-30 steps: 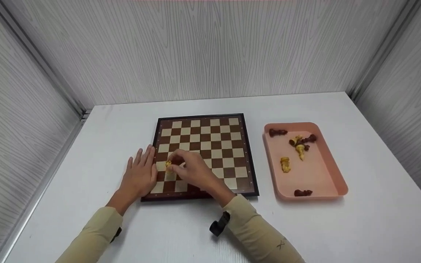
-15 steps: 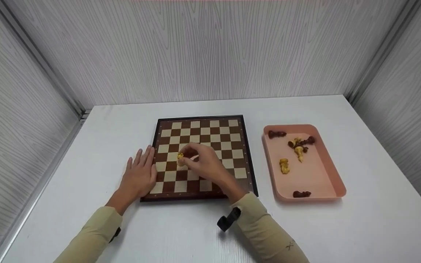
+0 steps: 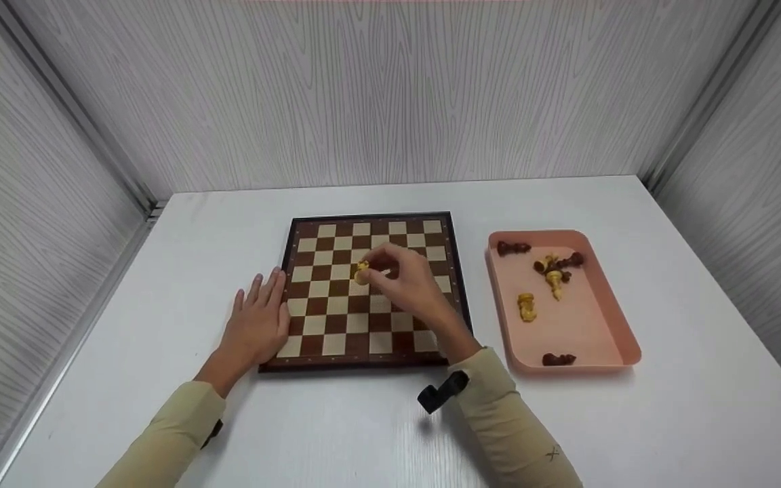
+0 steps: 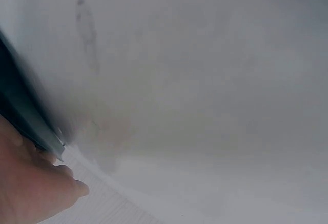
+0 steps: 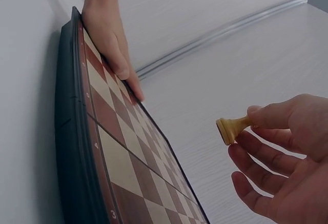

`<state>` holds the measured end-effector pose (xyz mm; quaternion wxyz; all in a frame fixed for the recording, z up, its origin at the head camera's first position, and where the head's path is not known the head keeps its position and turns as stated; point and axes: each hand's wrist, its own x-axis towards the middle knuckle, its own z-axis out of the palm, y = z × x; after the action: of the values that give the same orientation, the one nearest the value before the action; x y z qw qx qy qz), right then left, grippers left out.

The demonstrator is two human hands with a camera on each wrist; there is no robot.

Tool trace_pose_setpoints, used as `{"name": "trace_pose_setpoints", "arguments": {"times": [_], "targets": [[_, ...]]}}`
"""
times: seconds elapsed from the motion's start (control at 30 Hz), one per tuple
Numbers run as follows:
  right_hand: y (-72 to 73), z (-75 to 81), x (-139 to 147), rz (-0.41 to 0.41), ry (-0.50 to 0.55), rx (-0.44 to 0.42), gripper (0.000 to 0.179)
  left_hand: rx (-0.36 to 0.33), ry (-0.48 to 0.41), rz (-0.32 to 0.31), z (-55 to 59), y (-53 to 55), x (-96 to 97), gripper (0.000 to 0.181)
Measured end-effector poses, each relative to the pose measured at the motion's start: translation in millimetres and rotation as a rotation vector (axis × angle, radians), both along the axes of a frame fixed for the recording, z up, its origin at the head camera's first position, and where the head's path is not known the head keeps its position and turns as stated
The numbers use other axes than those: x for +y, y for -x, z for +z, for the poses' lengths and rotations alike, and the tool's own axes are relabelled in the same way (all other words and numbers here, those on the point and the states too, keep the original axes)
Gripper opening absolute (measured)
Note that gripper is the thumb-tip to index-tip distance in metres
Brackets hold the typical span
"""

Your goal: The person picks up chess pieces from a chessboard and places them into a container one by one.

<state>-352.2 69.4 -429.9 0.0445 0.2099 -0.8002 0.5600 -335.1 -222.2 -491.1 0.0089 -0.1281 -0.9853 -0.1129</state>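
My right hand pinches a yellow chess piece between thumb and fingertips, over the middle of the chessboard. In the right wrist view the piece's round base points toward the board, with a gap between them; its upper part is covered by the fingers. The left hand lies along the board's left edge, fingers straight and thumb beside the rim. Brown and cream squares cover the board, which has a dark frame. Only part of the left hand shows in the left wrist view, at the lower left beside the board's side.
Right of the board stands a pink tray with several yellow and dark red chess pieces lying in it. One dark red piece lies by its near wall, and a yellow piece near its left wall. White wood-grain panels surround the table.
My right hand has carried the yellow chess piece from the board's left side toward its middle, rightward and away from me. The left hand has stayed at the board's left edge.
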Motion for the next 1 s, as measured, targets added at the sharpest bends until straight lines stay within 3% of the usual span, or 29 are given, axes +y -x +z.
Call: {"name": "trace_pose_setpoints", "arguments": {"times": [0.37,0.7,1.0], "targets": [[8.6,3.3,29.6,-0.103,-0.007,0.053,0.018,0.0,-0.008,0.004,-3.7,0.6,-1.0,0.059],[15.9,5.8,67.3,-0.216,0.014,0.069,0.022,-0.009,0.011,-0.007,-0.4,3.6,-0.4,0.06],[19.4,4.6,92.2,-0.254,0.074,0.049,0.021,-0.02,0.005,0.004,-3.1,2.1,-0.5,0.06]]}}
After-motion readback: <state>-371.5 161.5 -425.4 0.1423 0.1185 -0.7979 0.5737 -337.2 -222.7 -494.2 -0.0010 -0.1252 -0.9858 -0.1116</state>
